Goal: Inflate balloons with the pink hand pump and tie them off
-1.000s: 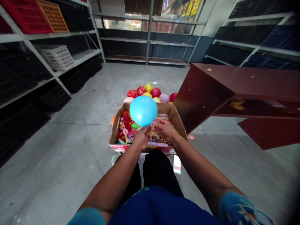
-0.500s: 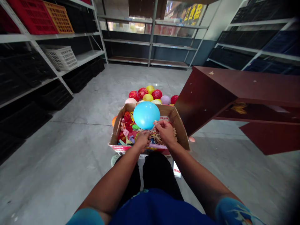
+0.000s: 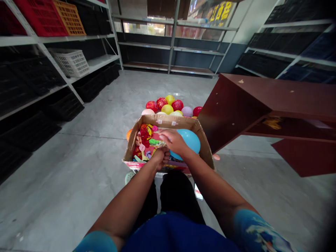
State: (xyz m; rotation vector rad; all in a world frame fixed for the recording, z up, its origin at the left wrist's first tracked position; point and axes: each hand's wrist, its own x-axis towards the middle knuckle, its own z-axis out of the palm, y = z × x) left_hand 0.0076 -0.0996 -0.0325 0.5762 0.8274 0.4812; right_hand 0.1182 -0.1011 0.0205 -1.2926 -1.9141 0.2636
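A blown-up blue balloon [image 3: 189, 141] leans to the right over an open cardboard box [image 3: 126, 157]. My left hand [image 3: 159, 157] is closed at the balloon's lower left edge, apparently around its neck, which the fingers hide. Above and slightly right of it, my right hand [image 3: 175, 140] crosses in front of the balloon, fingers bent and pointing left. Whatever lies between its fingertips is too small to make out. Limp balloons [image 3: 144, 132] in red, yellow, pink and green lie in the left part of the box.
Several inflated balloons [image 3: 167, 109] rest on the floor behind the box. A dark red wooden furniture piece [image 3: 233, 105] stands close on the right. Metal shelving [image 3: 172, 45] lines the back, and shelves with crates [image 3: 69, 62] run along the left.
The blue balloon has tipped from above my hands to the right side of the box. My right hand has moved left across its front; my left hand stays nearly in place.
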